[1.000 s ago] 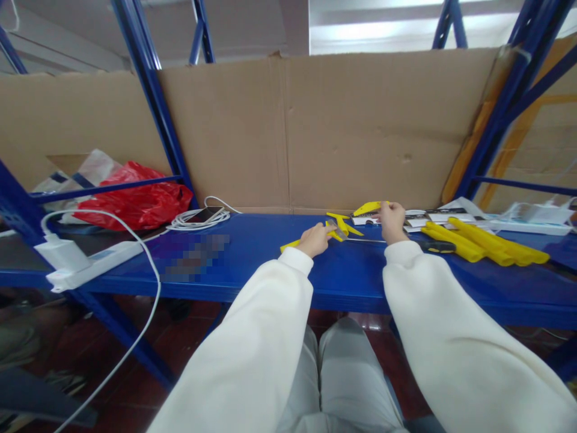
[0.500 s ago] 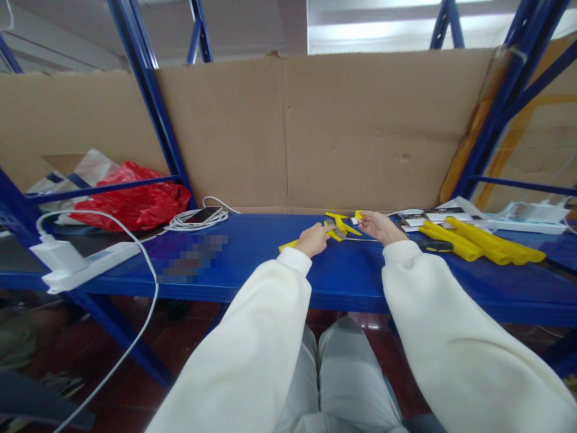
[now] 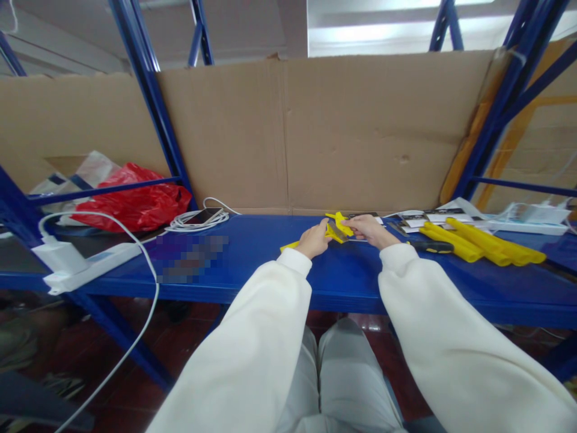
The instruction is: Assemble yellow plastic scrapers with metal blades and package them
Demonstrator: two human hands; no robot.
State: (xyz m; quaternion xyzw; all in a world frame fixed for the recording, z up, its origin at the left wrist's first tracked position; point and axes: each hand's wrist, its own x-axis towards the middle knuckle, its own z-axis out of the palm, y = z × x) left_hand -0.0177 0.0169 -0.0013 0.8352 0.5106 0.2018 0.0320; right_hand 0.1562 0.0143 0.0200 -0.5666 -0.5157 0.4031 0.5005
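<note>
My left hand (image 3: 314,240) is closed around a yellow tube-like piece (image 3: 288,246), whose near end sticks out at the left of the fist. Beyond its fingertips shows a yellow part with a grey face (image 3: 336,233). My right hand (image 3: 370,230) pinches at the right side of this part, its fingertips close to those of my left hand; whether a separate small piece is between them is hidden. Just behind lies another yellow piece with pointed arms (image 3: 336,216). To the right of my right wrist rests a black-handled tool, apparently a screwdriver (image 3: 433,246).
Several yellow tubes (image 3: 478,240) lie on the blue shelf (image 3: 252,264) at right, before printed papers (image 3: 435,218) and a white power strip (image 3: 527,226). At left are a phone (image 3: 205,215), coiled white cable (image 3: 189,226), a plugged-in power strip (image 3: 106,262) and a red bag (image 3: 135,195).
My right hand has come left and slightly down, from holding a small yellow piece apart to touching the part by my left hand. My left hand has barely moved.
</note>
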